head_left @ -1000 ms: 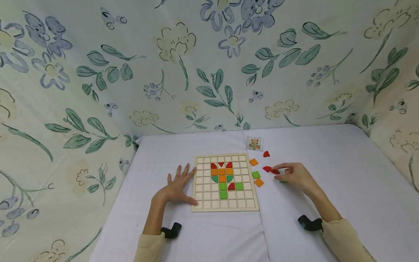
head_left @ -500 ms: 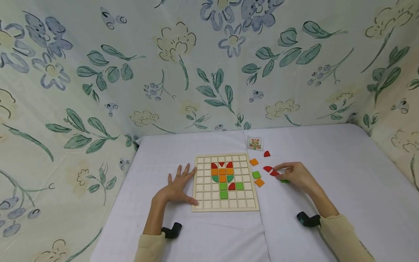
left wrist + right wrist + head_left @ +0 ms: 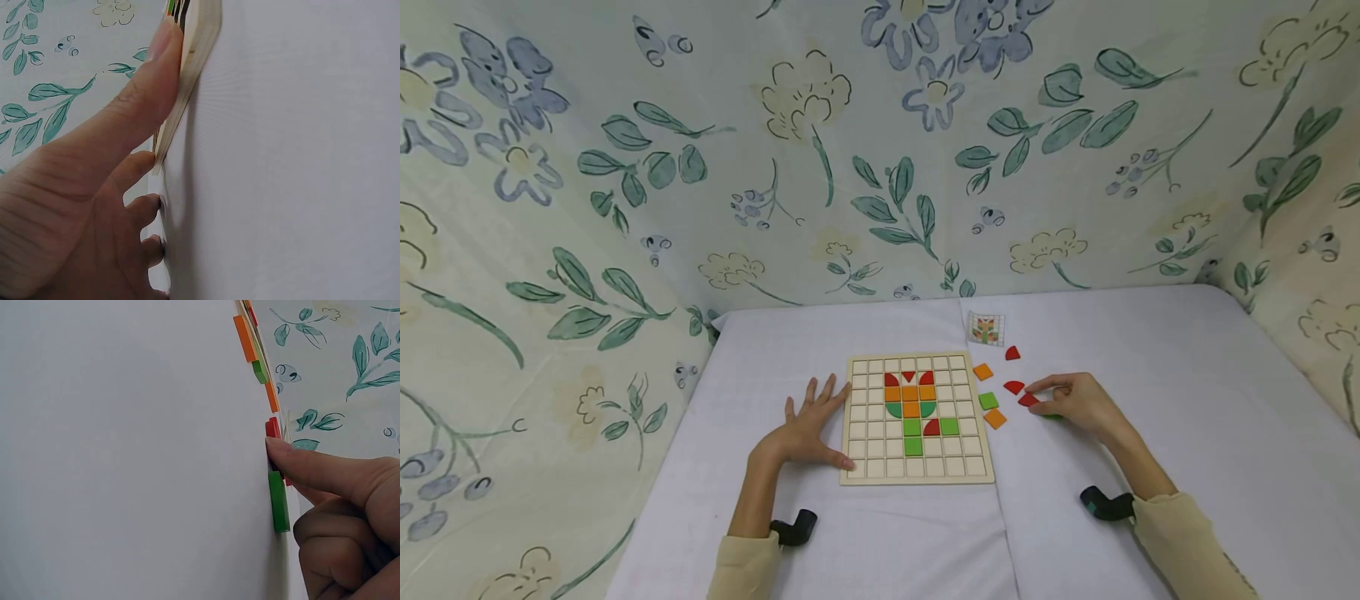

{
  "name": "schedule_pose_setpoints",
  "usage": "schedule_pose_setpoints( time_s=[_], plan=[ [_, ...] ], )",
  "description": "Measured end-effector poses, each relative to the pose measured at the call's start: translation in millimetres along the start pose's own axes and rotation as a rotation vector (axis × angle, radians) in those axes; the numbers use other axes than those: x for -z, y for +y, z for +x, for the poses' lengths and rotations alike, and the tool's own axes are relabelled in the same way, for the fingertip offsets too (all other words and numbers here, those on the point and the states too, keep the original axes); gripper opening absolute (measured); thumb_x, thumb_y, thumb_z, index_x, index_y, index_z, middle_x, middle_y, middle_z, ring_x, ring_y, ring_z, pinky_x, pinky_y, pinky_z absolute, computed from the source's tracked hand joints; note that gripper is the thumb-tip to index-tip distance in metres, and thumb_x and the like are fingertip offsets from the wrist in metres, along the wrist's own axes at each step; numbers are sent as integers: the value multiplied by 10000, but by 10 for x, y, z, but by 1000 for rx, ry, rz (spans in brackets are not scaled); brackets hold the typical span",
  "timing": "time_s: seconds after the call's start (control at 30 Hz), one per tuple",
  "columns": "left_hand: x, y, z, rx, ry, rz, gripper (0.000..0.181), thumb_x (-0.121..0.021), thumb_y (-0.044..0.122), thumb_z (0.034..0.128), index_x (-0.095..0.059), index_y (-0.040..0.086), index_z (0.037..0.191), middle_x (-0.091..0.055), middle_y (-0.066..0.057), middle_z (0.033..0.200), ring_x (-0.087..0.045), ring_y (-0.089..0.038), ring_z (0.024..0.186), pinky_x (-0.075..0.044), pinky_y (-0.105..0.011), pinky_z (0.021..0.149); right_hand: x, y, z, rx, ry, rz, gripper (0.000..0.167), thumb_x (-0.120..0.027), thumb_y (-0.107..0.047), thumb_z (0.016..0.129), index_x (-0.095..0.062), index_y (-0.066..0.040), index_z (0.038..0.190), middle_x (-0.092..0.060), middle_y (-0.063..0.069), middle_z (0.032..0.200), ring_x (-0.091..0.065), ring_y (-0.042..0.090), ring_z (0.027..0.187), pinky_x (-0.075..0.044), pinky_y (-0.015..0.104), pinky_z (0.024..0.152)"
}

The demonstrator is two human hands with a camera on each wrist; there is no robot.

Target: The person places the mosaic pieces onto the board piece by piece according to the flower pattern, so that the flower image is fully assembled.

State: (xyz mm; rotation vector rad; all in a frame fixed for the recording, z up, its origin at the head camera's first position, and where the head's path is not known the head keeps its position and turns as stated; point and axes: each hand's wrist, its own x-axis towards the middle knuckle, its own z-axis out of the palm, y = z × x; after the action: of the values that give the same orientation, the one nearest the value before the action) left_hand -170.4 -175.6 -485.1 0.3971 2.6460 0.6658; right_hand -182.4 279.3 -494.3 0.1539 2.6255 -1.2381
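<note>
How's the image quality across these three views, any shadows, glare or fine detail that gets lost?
Head view: soft, fairly even light, no strong glare on the board, but the small card's print is too fine to make out fully; left wrist view: dimmer, soft shadow on the white cloth along the board's edge; right wrist view: also dim, faint shadow below the green tile.

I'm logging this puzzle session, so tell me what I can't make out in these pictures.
Head view: much of the green piece, hidden by the right hand.
Head view: fine details on the card, too small.
Left wrist view: the face of the board, seen nearly edge-on, partly behind the left hand, cut off by the top edge.
Right wrist view: part of the red piece, covered by the thumb.
</note>
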Motion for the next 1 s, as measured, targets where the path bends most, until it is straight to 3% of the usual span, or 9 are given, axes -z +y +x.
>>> schedule_pose_setpoints(
  time_s=[0.27, 0.47, 0.8, 1.0],
  plan=[
    [12, 10, -5, -2, 1, -3, 1305, -970, 486, 631, -216, 237, 1667, -14, -102, 1762, 138, -414, 1611, 95, -750, 1228, -17, -47, -15, 54, -26, -21, 363, -817, -182, 883, -739, 14, 1180, -355, -36, 593, -364, 135, 575, -286, 245, 501],
    [5, 7, 1, 3, 4, -2, 1310, -972, 489, 625, -218, 241, 1666, -16, -97, 1762, 136, -413, 1612, 93, -750, 1228, -72, -170, -66, 125, -133, 32, 316, -820, -177, 879, -766, -35, 1156, -320, -29, 592, -333, 130, 585, -327, 268, 555],
    [-1, -9, 8, 6, 4, 0, 1309, -969, 498, 627, -216, 244, 1667, -11, -90, 1762, 143, -409, 1611, 97, -747, 1229, -536, -537, -193, 322, -414, 104, 280, -867, -167, 831, -800, -65, 1084, -298, -33, 585, -279, 93, 542, -240, 228, 522],
    [-2, -18, 12, -5, 1, -7, 1310, -970, 493, 628, -212, 243, 1667, -4, -91, 1762, 149, -409, 1610, 105, -750, 1225, -725, -614, -169, 362, -436, 35, 211, -857, -147, 840, -811, -108, 1042, -324, -49, 563, -313, 83, 525, -227, 193, 504]
  ],
)
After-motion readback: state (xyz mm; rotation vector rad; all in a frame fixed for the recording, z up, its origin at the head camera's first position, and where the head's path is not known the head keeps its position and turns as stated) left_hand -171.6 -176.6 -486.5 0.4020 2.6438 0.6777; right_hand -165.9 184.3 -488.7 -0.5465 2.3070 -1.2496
